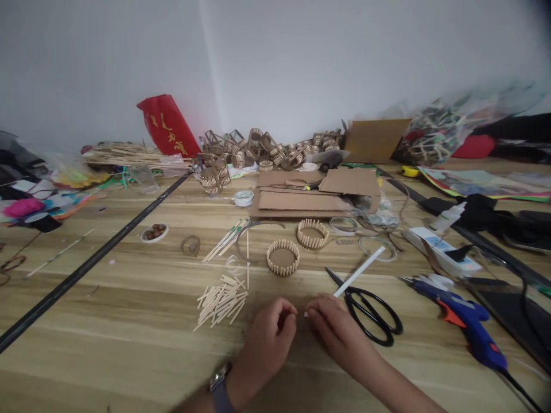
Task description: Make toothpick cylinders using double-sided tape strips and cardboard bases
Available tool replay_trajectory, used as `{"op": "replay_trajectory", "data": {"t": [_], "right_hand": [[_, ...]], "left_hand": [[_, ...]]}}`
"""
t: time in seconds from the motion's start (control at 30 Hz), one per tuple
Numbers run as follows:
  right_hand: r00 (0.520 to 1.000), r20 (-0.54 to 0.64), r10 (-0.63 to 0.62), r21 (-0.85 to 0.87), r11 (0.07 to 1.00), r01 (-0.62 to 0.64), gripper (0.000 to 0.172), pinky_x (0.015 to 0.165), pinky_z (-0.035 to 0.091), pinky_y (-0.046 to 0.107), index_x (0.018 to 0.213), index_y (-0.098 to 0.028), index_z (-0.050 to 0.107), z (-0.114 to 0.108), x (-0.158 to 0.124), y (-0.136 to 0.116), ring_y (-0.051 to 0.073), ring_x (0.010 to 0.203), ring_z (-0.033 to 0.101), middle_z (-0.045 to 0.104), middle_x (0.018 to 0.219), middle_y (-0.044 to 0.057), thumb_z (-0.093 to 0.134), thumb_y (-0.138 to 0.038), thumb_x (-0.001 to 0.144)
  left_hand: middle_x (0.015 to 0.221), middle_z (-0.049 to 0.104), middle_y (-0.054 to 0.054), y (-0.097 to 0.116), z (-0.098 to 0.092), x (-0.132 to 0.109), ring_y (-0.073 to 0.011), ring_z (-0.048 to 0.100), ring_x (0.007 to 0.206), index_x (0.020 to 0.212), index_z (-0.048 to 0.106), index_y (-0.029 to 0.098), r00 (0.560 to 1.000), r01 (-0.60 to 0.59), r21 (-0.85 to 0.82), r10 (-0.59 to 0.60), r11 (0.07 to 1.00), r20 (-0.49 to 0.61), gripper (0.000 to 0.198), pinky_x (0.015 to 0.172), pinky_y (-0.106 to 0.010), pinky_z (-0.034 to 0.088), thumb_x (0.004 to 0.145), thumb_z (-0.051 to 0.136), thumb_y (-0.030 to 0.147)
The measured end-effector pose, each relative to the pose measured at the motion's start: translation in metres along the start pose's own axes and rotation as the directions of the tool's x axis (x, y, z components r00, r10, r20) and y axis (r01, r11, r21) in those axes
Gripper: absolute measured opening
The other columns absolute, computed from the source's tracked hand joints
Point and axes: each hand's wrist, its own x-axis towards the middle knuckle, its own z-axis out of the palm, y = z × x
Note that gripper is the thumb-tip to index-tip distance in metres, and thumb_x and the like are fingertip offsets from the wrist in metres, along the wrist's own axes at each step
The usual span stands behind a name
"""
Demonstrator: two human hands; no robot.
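Observation:
My right hand (pixel 329 321) pinches a thin white strip (pixel 359 271), which slants up and away to the right past the fingers. A small white tip shows at its fingertips. Close beside it, my left hand (pixel 273 327) has thumb and fingers pressed together; whatever they hold, if anything, is hidden. Black-handled scissors (pixel 374 312) lie just right of my right hand, partly under the strip. Beyond the hands stand two small rings of short upright sticks, a nearer ring (pixel 283 273) with a brown base and a farther ring (pixel 313 245). A pile of short wooden sticks (pixel 221 301) lies left of my left hand.
A blue glue gun (pixel 465 321) rests at the right, its cord running off the front. Cardboard sheets (pixel 297 201), a tape roll (pixel 243 198) and a dish of brown things (pixel 154 233) lie farther back. Several small stick-built barrels (pixel 275 152) crowd along the wall.

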Motion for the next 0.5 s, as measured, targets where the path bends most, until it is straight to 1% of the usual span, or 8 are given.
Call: {"op": "replay_trajectory", "data": {"t": [0.1,0.17,0.37,0.5], "right_hand": [[1.0,-0.008,-0.028,-0.004,1.0,0.028,0.024,0.09,0.044,0.042,0.077,-0.022,0.053,0.0029,-0.0013,-0.0004,0.016,0.067,0.06,0.061,0.068,-0.002,0.038,-0.021,0.096],[1.0,-0.012,-0.028,-0.014,1.0,0.028,0.022,0.096,0.04,0.046,0.079,-0.023,0.053,0.0042,-0.0032,-0.0001,0.015,0.067,0.061,0.062,0.068,-0.003,0.04,-0.02,0.096],[0.998,-0.029,-0.056,-0.058,0.997,0.054,0.02,0.098,0.037,0.049,0.08,-0.024,0.054,0.0045,-0.0077,0.0008,0.016,0.069,0.059,0.06,0.069,-0.003,0.042,-0.021,0.095],[0.997,-0.013,-0.078,-0.081,0.994,0.077,0.019,0.097,0.035,0.051,0.082,-0.024,0.054,0.0034,-0.0085,-0.0033,0.016,0.07,0.059,0.059,0.07,-0.002,0.042,-0.018,0.095]], "left_hand": [[0.081,0.067,-0.002,0.0018,-0.0021,-0.0019,-0.0162,0.058,0.074,0.087,0.061,0.018,0.999,0.009,-0.043,-0.007,0.999,0.04,0.014,0.069,-0.026,0.041,0.084,0.048,0.022],[0.079,0.067,-0.002,0.0034,-0.002,-0.0032,-0.0156,0.058,0.072,0.084,0.062,0.018,0.998,0.009,-0.057,-0.006,0.998,0.057,0.012,0.068,-0.025,0.042,0.083,0.051,0.022],[0.076,0.067,-0.002,0.0045,-0.0006,-0.0024,-0.0154,0.058,0.07,0.082,0.063,0.018,0.999,0.025,-0.077,-0.021,0.997,0.046,0.01,0.066,-0.024,0.042,0.078,0.054,0.019],[0.073,0.066,-0.001,0.0054,-0.0002,-0.0029,-0.0147,0.057,0.068,0.078,0.063,0.018,0.999,0.017,-0.102,-0.014,0.995,0.033,0.009,0.064,-0.024,0.041,0.078,0.054,0.02]]}}
